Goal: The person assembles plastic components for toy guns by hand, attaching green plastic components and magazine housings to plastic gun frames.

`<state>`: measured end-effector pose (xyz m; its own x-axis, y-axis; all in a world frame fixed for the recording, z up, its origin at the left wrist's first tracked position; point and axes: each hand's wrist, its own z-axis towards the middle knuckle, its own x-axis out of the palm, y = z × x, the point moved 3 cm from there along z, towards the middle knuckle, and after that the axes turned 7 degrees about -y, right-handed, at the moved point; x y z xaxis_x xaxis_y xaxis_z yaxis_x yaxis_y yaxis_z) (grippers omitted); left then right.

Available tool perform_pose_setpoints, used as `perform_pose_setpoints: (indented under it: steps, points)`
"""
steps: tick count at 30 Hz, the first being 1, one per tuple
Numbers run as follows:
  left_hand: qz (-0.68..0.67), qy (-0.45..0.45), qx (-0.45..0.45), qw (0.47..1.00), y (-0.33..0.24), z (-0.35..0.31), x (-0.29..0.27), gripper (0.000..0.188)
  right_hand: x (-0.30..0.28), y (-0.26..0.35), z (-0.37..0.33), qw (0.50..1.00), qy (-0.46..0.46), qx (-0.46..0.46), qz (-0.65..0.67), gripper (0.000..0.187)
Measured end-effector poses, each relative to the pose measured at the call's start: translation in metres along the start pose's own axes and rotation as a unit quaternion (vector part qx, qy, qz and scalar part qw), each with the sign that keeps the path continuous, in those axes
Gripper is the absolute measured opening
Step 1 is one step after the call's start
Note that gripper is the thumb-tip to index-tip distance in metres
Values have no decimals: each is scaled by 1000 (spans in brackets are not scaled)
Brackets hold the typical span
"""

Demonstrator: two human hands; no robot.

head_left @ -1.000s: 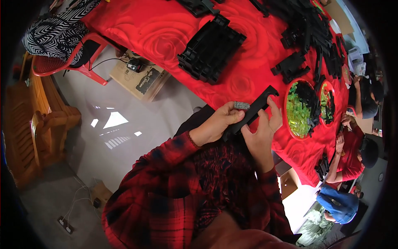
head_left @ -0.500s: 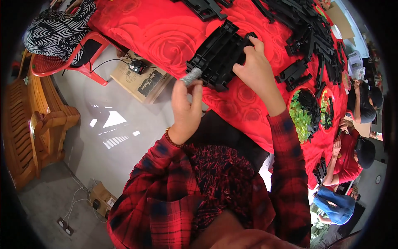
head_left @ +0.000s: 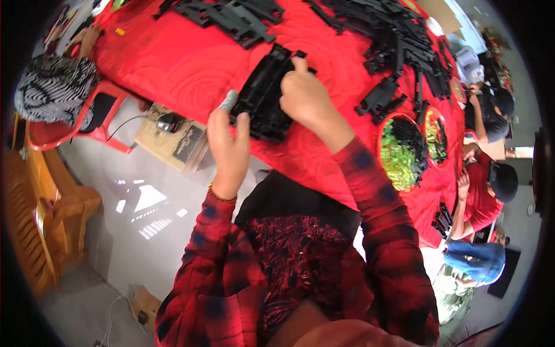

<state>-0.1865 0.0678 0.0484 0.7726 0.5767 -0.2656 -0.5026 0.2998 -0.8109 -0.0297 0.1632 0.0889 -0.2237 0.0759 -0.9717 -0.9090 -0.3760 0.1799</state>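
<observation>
A black plastic frame (head_left: 263, 95) with ribbed channels lies tilted on the red tablecloth, close to the table's near edge. My left hand (head_left: 230, 144) grips its near left side between thumb and fingers. One of the left fingertips is wrapped in silver-grey tape. Over the right side of the frame is my right hand (head_left: 309, 98), its index finger stretched to the far right corner and the other fingers curled against the part. Whether those curled fingers pinch a small piece is hidden. Slight blur softens the frame's details.
Black plastic parts are heaped at the far right (head_left: 399, 52), with more flat ones (head_left: 243, 20) beyond the frame. Bowls of green and black small pieces (head_left: 399, 153) stand right of my forearm. Co-workers sit along the right side; a red chair (head_left: 104, 113) is at left.
My head view has shifted, so the table sits differently in the picture. My right hand has moved leftward over the frame. My left hand stays at its near left side.
</observation>
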Motion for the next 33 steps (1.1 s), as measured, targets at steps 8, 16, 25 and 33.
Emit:
perform_pose_setpoints:
  steps: [8,16,25,33]
  points:
    - [-7,-5,-6,1000,7,-1,1,32,-4,20,1,996,40,37,-71,34]
    - [5,0,-21,1000,12,-3,3,23,-8,24,1,989,79,42,-116,35]
    - [25,6,-12,1000,7,-2,0,23,-6,24,-6,994,31,-38,-101,26]
    - [20,25,-11,999,5,-2,0,28,4,11,-5,997,-48,32,48,20]
